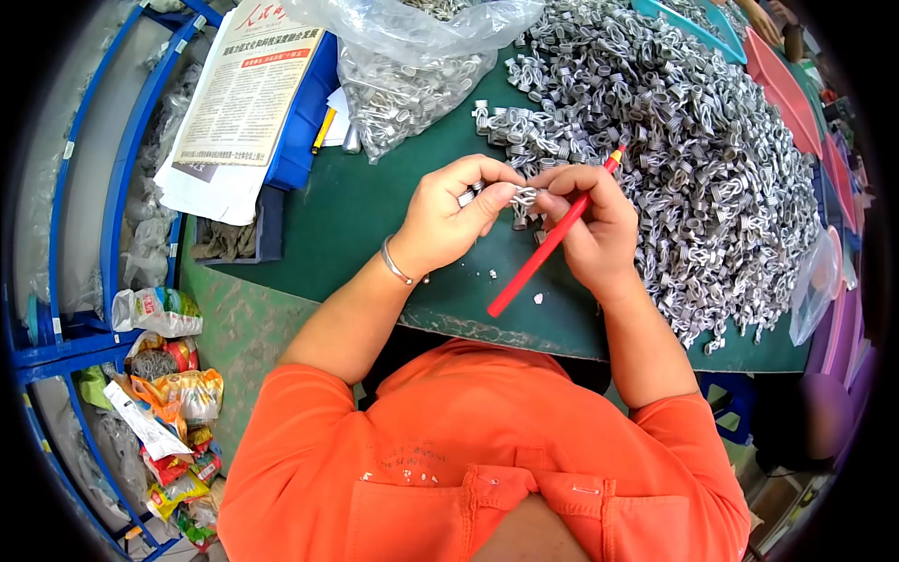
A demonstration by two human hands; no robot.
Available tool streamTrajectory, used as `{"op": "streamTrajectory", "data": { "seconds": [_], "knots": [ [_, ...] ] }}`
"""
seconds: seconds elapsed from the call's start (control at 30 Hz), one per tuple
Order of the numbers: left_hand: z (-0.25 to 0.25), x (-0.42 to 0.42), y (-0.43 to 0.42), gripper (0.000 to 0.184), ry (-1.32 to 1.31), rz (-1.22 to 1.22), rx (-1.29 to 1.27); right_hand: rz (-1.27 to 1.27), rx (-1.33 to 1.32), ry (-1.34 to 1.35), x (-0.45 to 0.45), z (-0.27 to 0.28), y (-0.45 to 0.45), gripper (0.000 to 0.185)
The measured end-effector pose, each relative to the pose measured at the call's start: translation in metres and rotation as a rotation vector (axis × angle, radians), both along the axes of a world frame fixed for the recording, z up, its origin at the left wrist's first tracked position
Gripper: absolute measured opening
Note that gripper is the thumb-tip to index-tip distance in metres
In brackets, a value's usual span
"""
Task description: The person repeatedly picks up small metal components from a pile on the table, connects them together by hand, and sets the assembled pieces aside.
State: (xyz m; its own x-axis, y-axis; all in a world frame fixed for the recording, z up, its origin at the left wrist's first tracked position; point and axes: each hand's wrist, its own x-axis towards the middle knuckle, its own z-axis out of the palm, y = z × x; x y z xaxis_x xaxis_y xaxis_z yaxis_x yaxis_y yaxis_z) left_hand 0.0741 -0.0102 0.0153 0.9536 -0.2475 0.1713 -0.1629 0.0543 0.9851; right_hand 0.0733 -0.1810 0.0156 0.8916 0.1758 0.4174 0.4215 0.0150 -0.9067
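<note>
My left hand (pixel 445 214) is closed in a pinch on a small silver metal part (pixel 524 197) with looped ends, above the table. A second silver piece shows between its thumb and fingers. My right hand (pixel 599 229) is closed too, its fingertips meeting the same part from the other side. A red pencil (pixel 538 259) lies slantwise through the right hand, its blunt end pointing down toward my body. Just beyond the right hand spreads a large heap of similar silver parts (pixel 684 122). The fingertips partly hide the held part.
The green table (pixel 375 201) carries a clear bag of metal parts (pixel 412 80), a blue bin (pixel 304 122) with a newspaper (pixel 248 89), and small white crumbs. Red trays (pixel 782 89) line the right side. Another person's hand (pixel 763 21) shows at top right. Blue shelving (pixel 117 169) stands left.
</note>
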Motion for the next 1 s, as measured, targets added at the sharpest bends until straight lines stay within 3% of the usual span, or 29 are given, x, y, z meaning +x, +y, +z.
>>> {"op": "streamTrajectory", "data": {
  "seconds": [0.03,0.1,0.23,0.37,0.43,0.5,0.67,0.77,0.87,0.9,0.97,1.0],
  "knots": [
    [0.003,-0.001,0.001,0.016,0.117,-0.014,-0.084,0.055,0.188,0.236,-0.003,0.002,0.001,0.014],
    [-0.001,-0.001,-0.001,0.02,0.032,0.015,-0.109,0.076,0.249,0.34,-0.002,0.005,-0.002,0.014],
    [0.001,-0.001,0.005,0.026,-0.107,0.038,-0.052,0.163,0.174,0.101,0.006,-0.006,-0.003,0.016],
    [0.0,-0.002,0.004,0.025,-0.11,0.045,-0.069,0.064,0.093,-0.067,0.004,-0.007,0.0,0.023],
    [0.0,-0.002,0.004,0.023,0.098,0.068,-0.178,0.009,0.087,-0.17,0.003,-0.006,0.004,0.026],
    [-0.002,-0.001,0.001,0.021,0.135,0.047,-0.231,-0.085,0.208,-0.198,0.0,-0.002,0.008,0.034],
    [-0.008,0.0,0.001,0.018,0.279,-0.041,-0.337,-0.066,0.12,-0.293,0.0,-0.006,0.0,0.037],
    [-0.005,0.005,-0.001,0.019,0.405,-0.129,-0.487,-0.03,0.056,-0.378,0.0,-0.001,-0.005,0.032],
    [0.01,0.01,-0.003,0.017,0.698,0.083,-0.818,-0.195,0.131,-0.317,0.005,0.001,-0.012,0.013],
    [0.004,0.013,0.0,0.017,0.697,0.08,-0.813,-0.244,0.278,-0.267,0.007,0.005,-0.009,0.016],
    [-0.013,0.019,0.005,0.015,0.505,0.01,-0.439,-0.29,0.334,-0.201,0.01,0.008,-0.013,0.014],
    [-0.002,0.018,-0.004,0.015,0.337,0.052,0.028,-0.299,0.347,-0.19,0.011,0.009,-0.013,0.014]
  ]
}}
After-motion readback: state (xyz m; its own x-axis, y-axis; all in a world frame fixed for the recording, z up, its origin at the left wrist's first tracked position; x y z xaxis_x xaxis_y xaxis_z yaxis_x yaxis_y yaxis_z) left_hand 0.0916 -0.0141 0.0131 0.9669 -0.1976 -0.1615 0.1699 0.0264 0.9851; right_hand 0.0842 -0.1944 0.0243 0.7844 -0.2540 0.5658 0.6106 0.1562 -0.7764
